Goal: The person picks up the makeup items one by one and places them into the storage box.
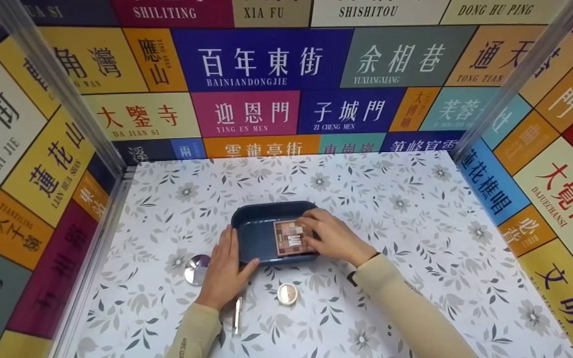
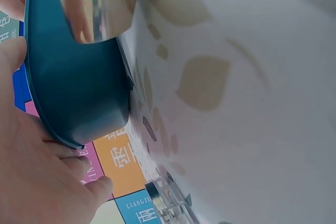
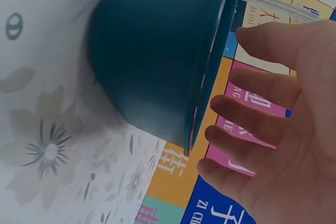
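Note:
A dark blue rectangular basin stands on the flower-patterned table. In its right half lies an eyeshadow palette with many small pans. My left hand rests against the basin's left end, fingers straight, thumb spread along the near side. The left wrist view has the thumb at the rim of the basin. Over the right end of the basin is my right hand, its fingertips overlapping the palette in the head view. The right wrist view shows these fingers spread and slightly bent, with nothing gripped.
Left of my left hand lies a shiny round disc, partly covered by that hand. A slim lipstick-like tube and a small round powder pot are on the near side of the basin. Walls with coloured lettered panels enclose the table.

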Demonstrator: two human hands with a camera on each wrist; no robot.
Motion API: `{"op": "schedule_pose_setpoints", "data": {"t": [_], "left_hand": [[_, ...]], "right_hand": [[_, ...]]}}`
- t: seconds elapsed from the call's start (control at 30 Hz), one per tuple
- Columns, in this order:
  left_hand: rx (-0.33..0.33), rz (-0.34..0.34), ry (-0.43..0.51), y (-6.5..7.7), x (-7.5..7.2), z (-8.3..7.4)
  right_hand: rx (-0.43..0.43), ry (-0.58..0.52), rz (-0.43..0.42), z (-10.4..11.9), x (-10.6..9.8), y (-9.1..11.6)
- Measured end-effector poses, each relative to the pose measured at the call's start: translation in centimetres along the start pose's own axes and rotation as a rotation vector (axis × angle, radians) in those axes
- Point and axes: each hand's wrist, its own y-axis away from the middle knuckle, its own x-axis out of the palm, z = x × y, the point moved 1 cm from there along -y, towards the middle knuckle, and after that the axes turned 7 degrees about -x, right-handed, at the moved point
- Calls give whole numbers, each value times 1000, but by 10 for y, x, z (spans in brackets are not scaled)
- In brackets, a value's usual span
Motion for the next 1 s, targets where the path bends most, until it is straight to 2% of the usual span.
{"op": "schedule_pose_setpoints", "data": {"t": [0.13, 0.43, 1.0], "left_hand": [[24, -29, 1, 1, 1, 0], [-5, 13, -24, 0, 1, 2], [8, 8, -16, 0, 0, 1]], "right_hand": [[5, 24, -14, 3, -1, 13], [46, 40, -13, 14, -2, 36], [-144, 61, -47, 54, -2, 59]]}}
